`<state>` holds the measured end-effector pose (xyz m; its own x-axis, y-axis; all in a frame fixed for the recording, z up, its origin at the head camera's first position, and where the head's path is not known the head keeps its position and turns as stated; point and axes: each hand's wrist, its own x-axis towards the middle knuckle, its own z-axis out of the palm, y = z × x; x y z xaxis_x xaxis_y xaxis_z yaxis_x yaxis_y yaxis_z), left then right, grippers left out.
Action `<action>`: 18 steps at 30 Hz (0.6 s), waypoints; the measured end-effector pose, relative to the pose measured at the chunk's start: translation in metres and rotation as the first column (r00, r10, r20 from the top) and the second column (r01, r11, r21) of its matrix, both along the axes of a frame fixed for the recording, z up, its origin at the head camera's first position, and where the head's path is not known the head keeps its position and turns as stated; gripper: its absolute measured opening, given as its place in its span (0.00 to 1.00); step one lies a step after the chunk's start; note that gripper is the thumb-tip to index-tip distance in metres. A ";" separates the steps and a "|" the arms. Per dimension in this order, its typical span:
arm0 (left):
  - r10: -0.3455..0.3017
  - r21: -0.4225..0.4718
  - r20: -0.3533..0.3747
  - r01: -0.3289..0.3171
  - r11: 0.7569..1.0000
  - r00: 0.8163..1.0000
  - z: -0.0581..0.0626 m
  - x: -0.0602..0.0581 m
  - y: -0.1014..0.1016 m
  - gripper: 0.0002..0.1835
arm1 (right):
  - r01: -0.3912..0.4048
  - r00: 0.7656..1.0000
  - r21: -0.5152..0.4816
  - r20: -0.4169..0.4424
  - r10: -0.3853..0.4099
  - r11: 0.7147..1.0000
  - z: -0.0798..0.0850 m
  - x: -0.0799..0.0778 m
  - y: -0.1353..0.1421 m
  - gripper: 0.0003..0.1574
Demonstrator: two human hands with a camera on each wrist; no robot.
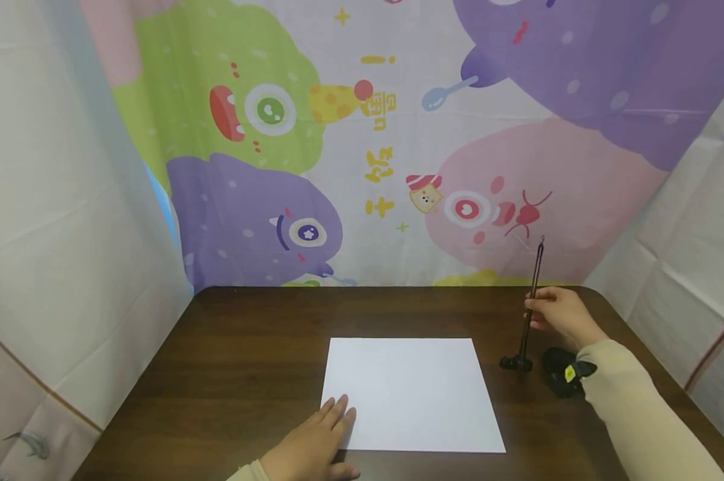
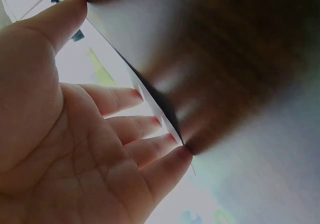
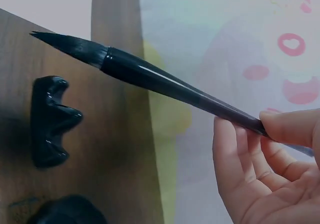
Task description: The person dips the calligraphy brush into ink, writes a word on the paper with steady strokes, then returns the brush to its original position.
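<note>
Cartoon monsters spread across the backdrop (image 1: pixel 374 140) behind a dark wooden table (image 1: pixel 247 347), with pale cloth hanging at either side. From where I stand, a white sheet of paper (image 1: pixel 416 391) lies flat near the middle of the tabletop, and no mark shows on it. The person's left hand (image 1: pixel 310 441) rests at its near left corner, fingers nearly straight and slightly apart, the thumb set off to one side; it grasps nothing, and seems to be steadying the sheet. Off to the right, the right hand (image 1: pixel 563 314) pinches a dark brush (image 1: pixel 536 280) by its handle between thumb and fingertips, the bristles (image 3: pixel 75 49) pointing down beside the paper and apart from it. Close to that tip sits a black three-peaked rest (image 3: pixel 45 124), and next to it a dark rounded object (image 1: pixel 557 384), whose contents I can't make out. As far as I can judge, the setting-out is done: paper laid, brush in hand, bristles dark and gathered to a point, perhaps already wet. Whatever strokes the sheet is meant for are all left to make.
</note>
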<state>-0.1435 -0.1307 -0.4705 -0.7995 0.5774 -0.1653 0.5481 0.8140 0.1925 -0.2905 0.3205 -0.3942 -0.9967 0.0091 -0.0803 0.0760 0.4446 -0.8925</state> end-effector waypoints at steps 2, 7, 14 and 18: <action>0.003 0.002 0.004 -0.003 1.000 1.000 0.000 0.000 0.000 0.48 | 0.002 1.000 -0.025 -0.021 -0.003 1.000 0.005 0.002 0.003 0.21; 0.007 0.007 0.008 -0.007 1.000 1.000 -0.002 0.000 -0.001 0.48 | -0.002 0.993 -0.069 -0.115 -0.006 0.998 0.015 0.009 0.012 0.13; 0.001 0.002 0.006 -0.001 1.000 1.000 -0.002 0.000 -0.001 0.49 | -0.014 0.949 -0.265 -0.306 -0.070 0.964 0.016 0.018 0.029 0.07; -0.004 -0.001 -0.007 0.004 1.000 1.000 -0.002 0.000 -0.001 0.49 | -0.059 0.895 -0.407 -0.426 -0.133 0.911 0.013 0.023 0.035 0.11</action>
